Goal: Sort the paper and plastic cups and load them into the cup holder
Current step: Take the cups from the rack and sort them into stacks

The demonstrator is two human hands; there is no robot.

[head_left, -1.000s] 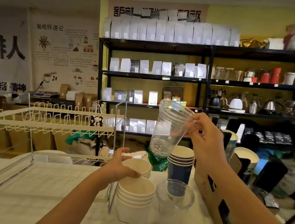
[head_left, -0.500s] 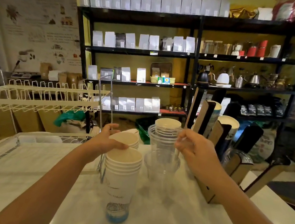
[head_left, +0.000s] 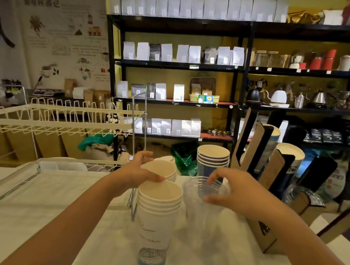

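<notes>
On the white desk [head_left: 27, 213] our left hand [head_left: 137, 171] curls around the rim of the rear white paper cup stack [head_left: 161, 168], while our right hand [head_left: 231, 190] grips the rim of the clear plastic cup stack [head_left: 202, 204]. The nearer white paper stack [head_left: 159, 198] bears faint print we cannot read. Blue paper cups [head_left: 212, 159] stand behind, beside the cardboard cup holder [head_left: 273, 184], partly loaded

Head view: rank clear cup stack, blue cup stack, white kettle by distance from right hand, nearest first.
1. Clear cup stack: under the right hand, fingers on its rim.
2. Blue cup stack: just behind the hand, on the counter.
3. White kettle: far back on the shelf.
</notes>
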